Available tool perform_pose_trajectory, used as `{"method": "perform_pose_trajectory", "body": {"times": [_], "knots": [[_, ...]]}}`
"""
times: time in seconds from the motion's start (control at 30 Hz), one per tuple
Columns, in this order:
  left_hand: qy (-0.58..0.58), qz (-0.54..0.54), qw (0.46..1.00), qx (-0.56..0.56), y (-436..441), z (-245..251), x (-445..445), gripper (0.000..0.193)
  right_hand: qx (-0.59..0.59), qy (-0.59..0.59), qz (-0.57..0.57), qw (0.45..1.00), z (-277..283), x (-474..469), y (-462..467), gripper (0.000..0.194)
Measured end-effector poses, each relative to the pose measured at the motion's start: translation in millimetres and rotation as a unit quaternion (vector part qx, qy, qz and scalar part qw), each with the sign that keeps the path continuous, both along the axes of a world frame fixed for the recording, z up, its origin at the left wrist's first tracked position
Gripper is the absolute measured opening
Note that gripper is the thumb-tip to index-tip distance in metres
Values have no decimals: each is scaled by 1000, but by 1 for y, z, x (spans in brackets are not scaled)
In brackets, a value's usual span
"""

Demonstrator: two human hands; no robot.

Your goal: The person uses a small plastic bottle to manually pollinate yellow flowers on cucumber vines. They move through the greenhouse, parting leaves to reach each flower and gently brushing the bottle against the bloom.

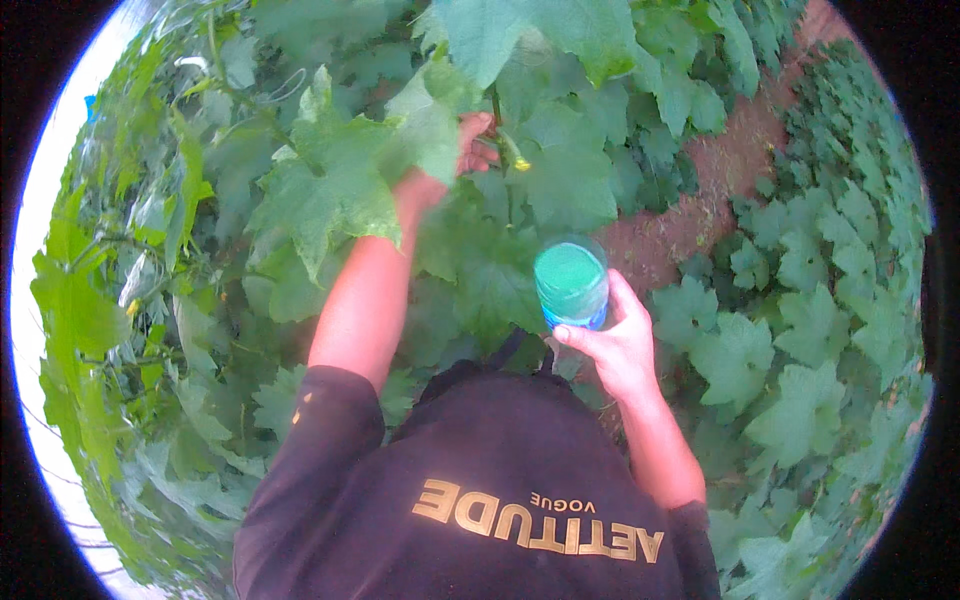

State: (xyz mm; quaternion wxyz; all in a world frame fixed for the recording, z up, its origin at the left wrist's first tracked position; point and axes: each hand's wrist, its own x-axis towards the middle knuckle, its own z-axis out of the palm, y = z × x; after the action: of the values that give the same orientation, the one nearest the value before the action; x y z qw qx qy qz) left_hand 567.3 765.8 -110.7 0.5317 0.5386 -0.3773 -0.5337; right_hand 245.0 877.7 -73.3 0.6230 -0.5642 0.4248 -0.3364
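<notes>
My right hand (619, 337) grips a clear plastic container (571, 285) from below and the side. Green material fills it, and a blue band runs around its lower part. Farther forward, my left hand (476, 144) reaches in among broad lobed leaves, its fingers curled beside a thin green stem (496, 109). A leaf (431, 124) covers part of that hand and wrist, so whether the fingers close on anything cannot be made out. Just right of the fingertips hangs a small young fruit (510, 146) with a yellow flower (522, 163) at its tip.
Dense cucumber-like vines surround me, with a large leaf (540, 34) overhanging at the top. A strip of bare reddish soil (667, 232) runs diagonally on the right, beside another row of leafy plants (802, 405). More vines (142, 300) climb at the left against bright light.
</notes>
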Motion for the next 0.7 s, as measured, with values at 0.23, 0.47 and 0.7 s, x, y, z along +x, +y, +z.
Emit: {"method": "perform_pose_trajectory", "body": {"times": [0.23, 0.47, 0.7], "knots": [[50, -115, 992, 18, 3, 9, -8, 32, -22, 29, -26, 999, -4, 27, 5, 54], [50, -152, 987, 0, 13, 21, -17, 29, -14, 39, -54, 998, -6, 37, 7, 51], [130, -137, 980, -60, 9, -1, -11, 38, 0, 34, -60, 998, 4, 44, 5, 62]]}}
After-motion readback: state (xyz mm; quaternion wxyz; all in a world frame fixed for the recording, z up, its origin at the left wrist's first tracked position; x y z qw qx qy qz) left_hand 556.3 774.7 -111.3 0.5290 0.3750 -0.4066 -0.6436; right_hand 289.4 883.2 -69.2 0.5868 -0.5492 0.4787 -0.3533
